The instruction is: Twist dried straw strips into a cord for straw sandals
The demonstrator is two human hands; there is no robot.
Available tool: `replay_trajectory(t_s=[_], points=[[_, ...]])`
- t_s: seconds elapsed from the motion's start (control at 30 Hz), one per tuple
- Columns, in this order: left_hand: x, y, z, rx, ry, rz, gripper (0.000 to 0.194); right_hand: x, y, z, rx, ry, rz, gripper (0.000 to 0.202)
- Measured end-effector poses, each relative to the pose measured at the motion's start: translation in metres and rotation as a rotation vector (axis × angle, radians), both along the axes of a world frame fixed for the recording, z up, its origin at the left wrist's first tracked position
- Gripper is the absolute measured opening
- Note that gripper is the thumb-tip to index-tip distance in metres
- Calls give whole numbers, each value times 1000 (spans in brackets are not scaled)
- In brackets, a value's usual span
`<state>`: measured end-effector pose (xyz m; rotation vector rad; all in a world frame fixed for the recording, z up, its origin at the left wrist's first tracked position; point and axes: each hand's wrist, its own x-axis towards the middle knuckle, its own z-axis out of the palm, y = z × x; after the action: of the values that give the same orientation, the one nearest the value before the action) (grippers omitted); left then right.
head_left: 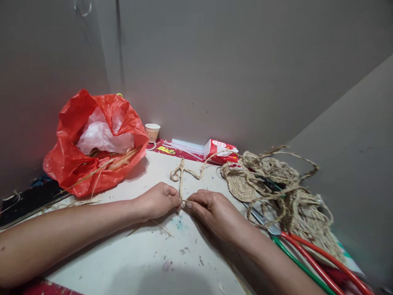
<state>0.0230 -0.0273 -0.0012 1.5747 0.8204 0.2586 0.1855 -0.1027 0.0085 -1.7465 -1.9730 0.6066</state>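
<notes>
My left hand (164, 200) and my right hand (211, 209) meet over the middle of the white board. Both are closed in a pinch at the near end of a braided straw cord (181, 180). From there the cord runs away from me, with a loop lying beyond my hands and a length trailing right toward a heap of rope. Thin loose straw strands (162, 227) stick out below my left hand. Exactly how the fingertips grip the strands is partly hidden.
A red plastic bag (70, 139) with straw and a white bag inside stands at left. Behind are a paper cup (152, 132), clear sticks (187, 146) and a red tissue pack (221, 150). At right, coiled straw rope (307, 217) lies beside scissors (307, 250). Grey walls enclose the board (147, 262).
</notes>
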Motion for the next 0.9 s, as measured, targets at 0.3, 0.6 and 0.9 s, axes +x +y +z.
replay_trajectory(t_s=[0.3,0.6,0.9], points=[[1,-6,-7,2,-193,15,21,-26,-7,2,-253,220,-98,35],[0,-15,-2,-131,-173,113,22,-49,-20,-9,-57,-384,-170,29],[-3,-8,3,-173,-241,76,20,-28,-29,29,83,117,-135,38]])
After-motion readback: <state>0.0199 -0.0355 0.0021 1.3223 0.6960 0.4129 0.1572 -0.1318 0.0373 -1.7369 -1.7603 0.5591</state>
